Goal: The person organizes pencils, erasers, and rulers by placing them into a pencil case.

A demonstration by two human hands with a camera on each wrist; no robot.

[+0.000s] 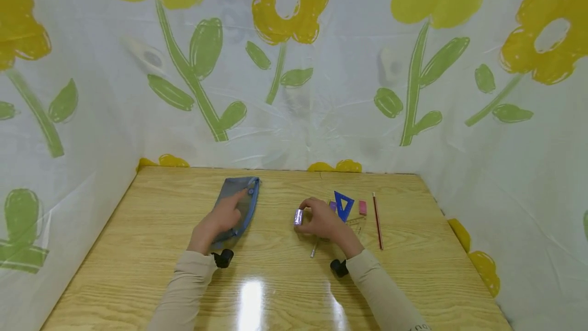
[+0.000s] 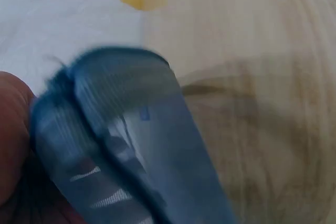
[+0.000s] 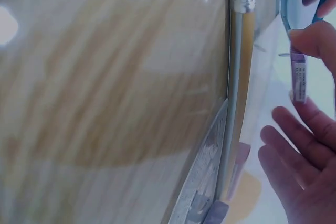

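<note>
My left hand holds a blue see-through mesh zip pouch, its index finger laid along the pouch near the zip end. In the left wrist view the pouch is raised and blurred, with part of the hand at the left edge. My right hand pinches a small eraser in a shiny purple sleeve between thumb and finger, above the table and apart from the pouch. The right wrist view shows this eraser with the other fingers spread loosely.
Right of the right hand lie a blue set square, a pink eraser, a dark red pencil, a clear ruler-like piece and a purple block. Another pencil lies partly beneath that hand. Flowered cloth walls enclose the wooden table.
</note>
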